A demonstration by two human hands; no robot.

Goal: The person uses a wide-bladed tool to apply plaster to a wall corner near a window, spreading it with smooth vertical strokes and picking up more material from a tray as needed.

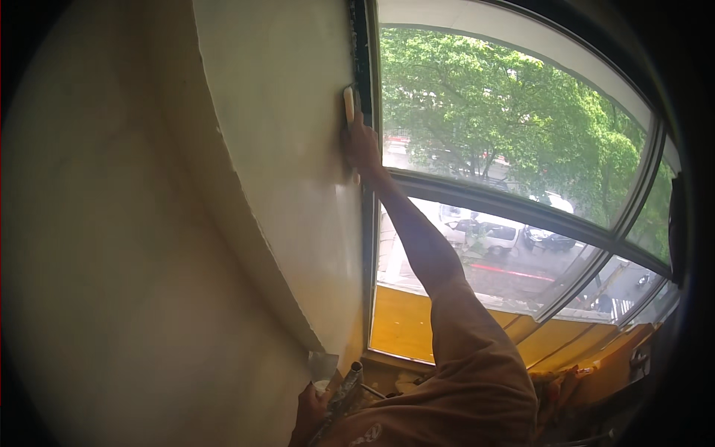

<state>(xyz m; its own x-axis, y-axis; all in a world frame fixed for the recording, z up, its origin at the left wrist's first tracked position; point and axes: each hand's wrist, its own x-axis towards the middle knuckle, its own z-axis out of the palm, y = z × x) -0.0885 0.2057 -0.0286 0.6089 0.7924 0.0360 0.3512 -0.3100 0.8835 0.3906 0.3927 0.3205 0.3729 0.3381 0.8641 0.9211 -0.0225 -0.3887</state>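
Wall: is filling the left of the frame.
Wall strip: is standing between wall and window, from top to lower centre.
Right hand: is holding a tool at the strip's right edge, upper centre.
Left hand: is holding a scraper at bottom centre, its blade sitting above the hand.
Pipe: is slanting just right of the left hand.
Tree: is standing behind the window, upper right.
Van: is sitting below the tree, outside.
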